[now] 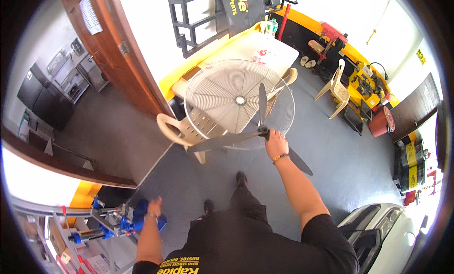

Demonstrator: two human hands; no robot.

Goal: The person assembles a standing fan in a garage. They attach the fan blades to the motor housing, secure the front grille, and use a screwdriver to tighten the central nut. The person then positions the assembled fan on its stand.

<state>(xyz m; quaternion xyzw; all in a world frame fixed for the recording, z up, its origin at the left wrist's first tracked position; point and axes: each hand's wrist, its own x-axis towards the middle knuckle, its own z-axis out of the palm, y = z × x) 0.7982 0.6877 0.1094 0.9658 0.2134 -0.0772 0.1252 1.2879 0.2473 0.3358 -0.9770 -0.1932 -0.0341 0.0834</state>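
Note:
My right hand [276, 144] is closed on a dark three-bladed fan blade [262, 104], gripping it close to its hub. The blades spread out toward the table, to the left, and to the lower right past my wrist. Just beyond it, a round wire fan guard [217, 92] with a pale centre overlaps the view of the table's near end; I cannot tell what the guard rests on. Low on the left, my left hand [154, 208] hangs with nothing visible in it, its fingers seemingly extended, beside a blue metal tool [127, 219].
A cream table [279, 49] carries a bottle [272, 27], with plastic chairs [203, 125] around its near end. Another chair [335, 87] stands by a yellow workbench [366, 87]. An open brown door [120, 61] is at left, a car front [378, 231] at lower right.

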